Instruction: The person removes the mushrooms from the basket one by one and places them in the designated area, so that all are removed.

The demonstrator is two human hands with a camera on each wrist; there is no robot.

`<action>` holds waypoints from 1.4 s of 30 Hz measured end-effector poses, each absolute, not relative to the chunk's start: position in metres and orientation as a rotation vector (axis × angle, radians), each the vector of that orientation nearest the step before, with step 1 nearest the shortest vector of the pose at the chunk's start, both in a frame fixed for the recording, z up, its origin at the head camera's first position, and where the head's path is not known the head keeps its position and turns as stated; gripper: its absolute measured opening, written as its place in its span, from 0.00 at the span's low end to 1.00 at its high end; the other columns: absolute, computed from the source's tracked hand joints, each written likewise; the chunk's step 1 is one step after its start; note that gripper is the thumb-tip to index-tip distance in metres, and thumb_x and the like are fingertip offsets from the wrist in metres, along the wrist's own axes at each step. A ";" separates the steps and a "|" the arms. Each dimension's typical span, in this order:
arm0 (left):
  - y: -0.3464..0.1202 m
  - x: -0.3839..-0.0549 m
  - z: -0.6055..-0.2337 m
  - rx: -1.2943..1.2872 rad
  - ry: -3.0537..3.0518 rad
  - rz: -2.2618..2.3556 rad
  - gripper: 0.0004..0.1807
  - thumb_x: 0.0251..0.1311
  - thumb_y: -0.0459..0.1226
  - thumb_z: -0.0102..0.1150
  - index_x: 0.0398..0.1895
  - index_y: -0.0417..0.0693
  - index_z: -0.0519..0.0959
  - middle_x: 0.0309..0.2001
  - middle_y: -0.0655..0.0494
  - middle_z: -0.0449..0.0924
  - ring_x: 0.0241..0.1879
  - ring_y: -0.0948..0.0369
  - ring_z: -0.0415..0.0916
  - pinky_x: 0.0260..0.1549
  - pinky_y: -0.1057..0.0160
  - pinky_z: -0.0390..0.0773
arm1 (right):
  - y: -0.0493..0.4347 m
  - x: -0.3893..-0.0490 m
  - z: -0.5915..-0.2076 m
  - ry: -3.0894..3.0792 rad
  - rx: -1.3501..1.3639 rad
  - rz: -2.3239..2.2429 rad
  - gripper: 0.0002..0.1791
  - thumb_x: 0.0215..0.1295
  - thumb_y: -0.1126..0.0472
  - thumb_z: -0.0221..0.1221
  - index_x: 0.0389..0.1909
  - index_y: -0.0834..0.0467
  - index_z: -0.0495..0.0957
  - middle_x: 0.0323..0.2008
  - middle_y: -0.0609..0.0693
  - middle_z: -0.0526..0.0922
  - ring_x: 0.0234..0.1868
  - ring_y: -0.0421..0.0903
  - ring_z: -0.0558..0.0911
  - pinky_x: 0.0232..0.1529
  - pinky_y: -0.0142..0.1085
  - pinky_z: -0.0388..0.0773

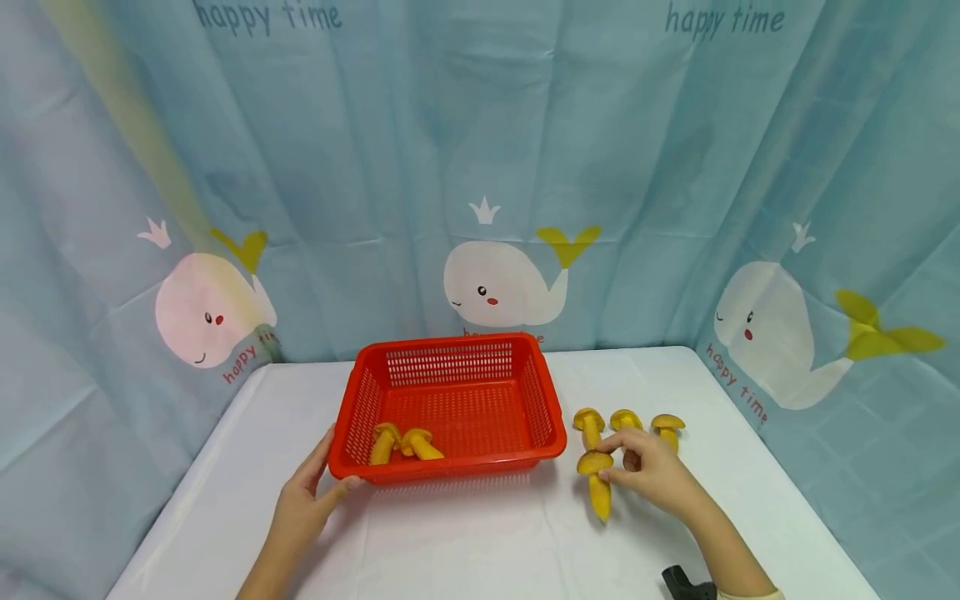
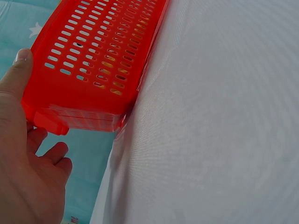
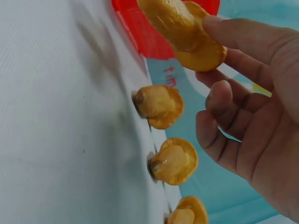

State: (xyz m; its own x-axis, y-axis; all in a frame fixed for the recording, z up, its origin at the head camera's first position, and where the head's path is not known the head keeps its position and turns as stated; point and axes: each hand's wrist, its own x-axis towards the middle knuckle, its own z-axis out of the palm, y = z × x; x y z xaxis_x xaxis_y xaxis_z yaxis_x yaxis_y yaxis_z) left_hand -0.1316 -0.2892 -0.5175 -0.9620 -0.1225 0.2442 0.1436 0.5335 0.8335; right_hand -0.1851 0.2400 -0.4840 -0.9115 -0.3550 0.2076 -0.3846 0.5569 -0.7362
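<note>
A red plastic basket (image 1: 447, 464) with slotted walls stands on the table, two yellow toy mushrooms (image 1: 422, 444) lying in its front left part. My left hand (image 1: 302, 504) grips its front left corner, thumb along the front wall and fingers round the side, as the left wrist view also shows. Right of the basket, my right hand (image 1: 651, 472) pinches a yellow mushroom (image 1: 597, 479) between thumb and forefinger, cap away from me and stem pointing toward me. In the right wrist view this mushroom (image 3: 180, 30) is above the tabletop, other fingers loosely bent.
Behind my right hand three more mushrooms (image 1: 588, 423) are lined up in a row on the white table (image 1: 450, 550), partly hidden by the hand. A blue curtain (image 1: 360, 208) printed with whales encloses the table at the back and sides. A black strap piece (image 1: 686, 586) shows at my right wrist.
</note>
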 end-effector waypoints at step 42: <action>-0.289 -0.131 -0.517 0.003 -2.526 -1.407 0.48 0.63 0.44 0.71 0.82 0.64 0.54 0.79 0.62 0.57 0.70 0.89 0.49 0.58 0.88 0.56 | 0.241 -0.191 -0.511 -2.965 0.885 1.436 0.20 0.61 0.50 0.72 0.54 0.46 0.84 0.36 0.46 0.84 0.28 0.38 0.75 0.29 0.30 0.75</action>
